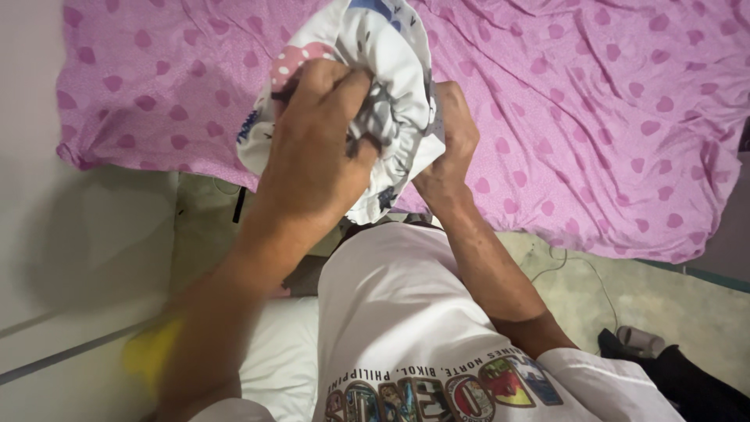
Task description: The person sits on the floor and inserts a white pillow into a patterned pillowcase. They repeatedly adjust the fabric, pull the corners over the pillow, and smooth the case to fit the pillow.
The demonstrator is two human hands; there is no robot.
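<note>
A white cloth (391, 55) with coloured prints and an elastic gathered edge is bunched up in front of me, above the edge of the bed. My left hand (316, 144) grips the gathered edge from the near side, fingers curled into the folds. On the right, my right hand (453, 141) holds the same cloth, partly hidden behind it. Both forearms reach up from my white printed shirt (391, 312).
A pink sheet with darker heart shapes (594, 117) covers the bed across the top. A white wall or cabinet face (70, 258) stands at the left. Below lie a pale floor, a thin cable (578, 270), a yellow object (152, 352) and dark items (664, 359) at the lower right.
</note>
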